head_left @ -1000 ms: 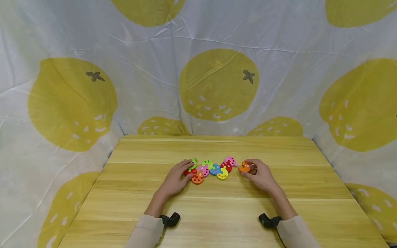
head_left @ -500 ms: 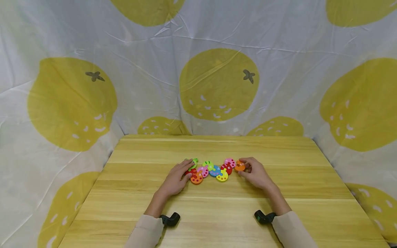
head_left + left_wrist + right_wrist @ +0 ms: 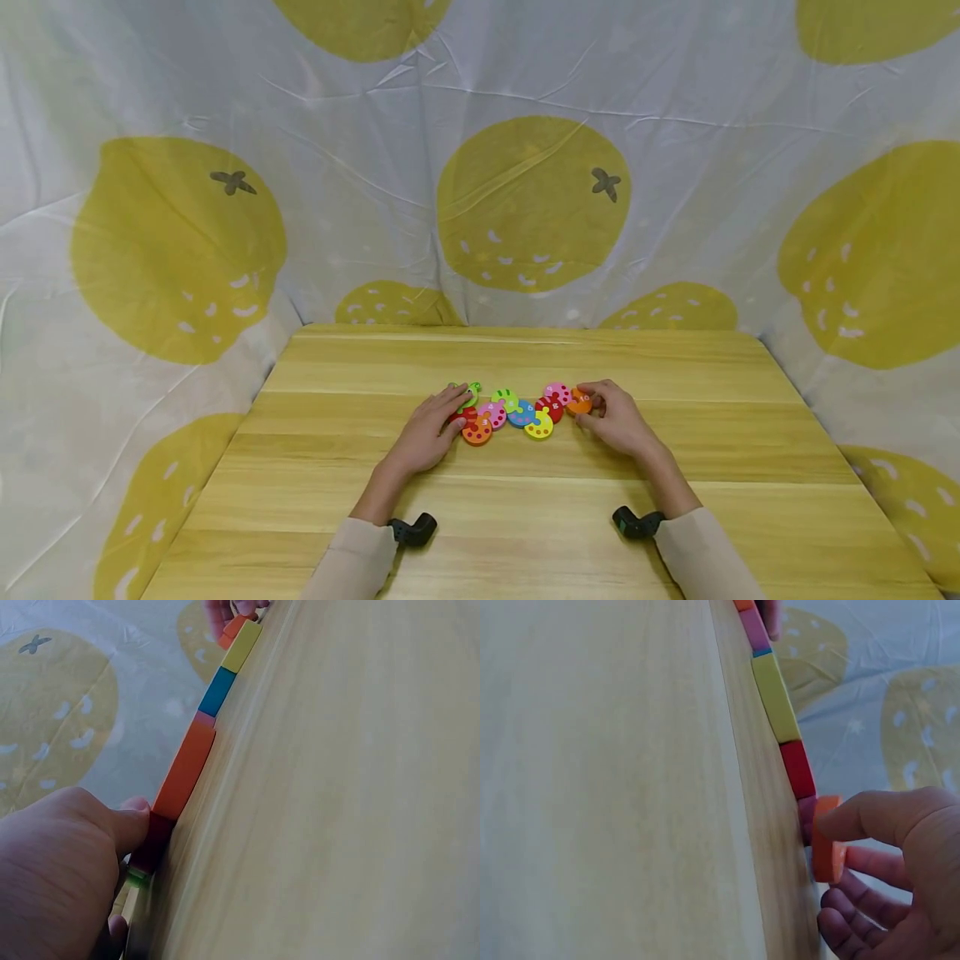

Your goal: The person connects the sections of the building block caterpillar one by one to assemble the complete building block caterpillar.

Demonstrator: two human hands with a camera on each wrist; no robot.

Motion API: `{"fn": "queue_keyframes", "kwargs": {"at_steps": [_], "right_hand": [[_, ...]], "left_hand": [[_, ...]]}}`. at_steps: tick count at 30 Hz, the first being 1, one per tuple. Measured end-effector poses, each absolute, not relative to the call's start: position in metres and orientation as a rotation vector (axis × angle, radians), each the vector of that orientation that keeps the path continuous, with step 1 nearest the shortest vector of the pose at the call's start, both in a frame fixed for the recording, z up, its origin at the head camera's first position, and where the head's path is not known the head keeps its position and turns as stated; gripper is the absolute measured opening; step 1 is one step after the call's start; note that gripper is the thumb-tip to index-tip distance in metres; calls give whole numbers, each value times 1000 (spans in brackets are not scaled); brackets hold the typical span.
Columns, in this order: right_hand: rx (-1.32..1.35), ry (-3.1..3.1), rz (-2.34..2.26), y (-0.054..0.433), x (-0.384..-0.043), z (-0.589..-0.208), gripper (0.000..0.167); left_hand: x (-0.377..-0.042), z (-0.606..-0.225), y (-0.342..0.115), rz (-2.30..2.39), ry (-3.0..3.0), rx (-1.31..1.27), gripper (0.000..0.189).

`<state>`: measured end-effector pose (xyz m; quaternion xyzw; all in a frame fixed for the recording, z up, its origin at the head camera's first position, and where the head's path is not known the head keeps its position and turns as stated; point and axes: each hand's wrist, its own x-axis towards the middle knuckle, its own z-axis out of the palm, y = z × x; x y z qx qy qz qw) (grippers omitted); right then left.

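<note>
A row of interlocking number puzzle pieces, shaped like a caterpillar, lies zigzag across the table; its middle includes a blue piece and a yellow piece. My left hand holds the left end, thumb by the red piece and fingers over the green head piece, partly hiding both. Between thumb and fingers, my right hand pinches the orange piece marked 10. It sits against the pink piece at the right end, slightly raised in the right wrist view; whether it is seated cannot be told.
The wooden table extends around the puzzle on every side. A lemon-print cloth hangs behind the table and along both sides. Each wrist carries a black camera, such as the left one.
My right hand has moved left with the orange piece, bringing it from apart to against the pink piece. The left hand has stayed on the left end.
</note>
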<state>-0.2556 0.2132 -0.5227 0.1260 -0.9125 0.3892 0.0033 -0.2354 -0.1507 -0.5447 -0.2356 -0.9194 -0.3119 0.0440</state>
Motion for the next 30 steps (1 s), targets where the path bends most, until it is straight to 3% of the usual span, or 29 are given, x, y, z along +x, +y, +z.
{"fn": "queue_keyframes", "kwargs": {"at_steps": [9, 17, 25, 30], "right_hand": [[390, -2876, 1122, 213, -255, -523, 57], [281, -2897, 1107, 217, -249, -522, 46], [274, -2885, 1139, 219, -243, -524, 48], [311, -2882, 1234, 224, -243, -521, 52]], "left_hand": [[-236, -542, -150, -958, -2843, -725, 49], [-236, -544, -144, -956, -2836, -718, 49], [-237, -546, -144, -945, -2829, -670, 50], [-237, -547, -151, -1068, -2830, -602, 63]]}}
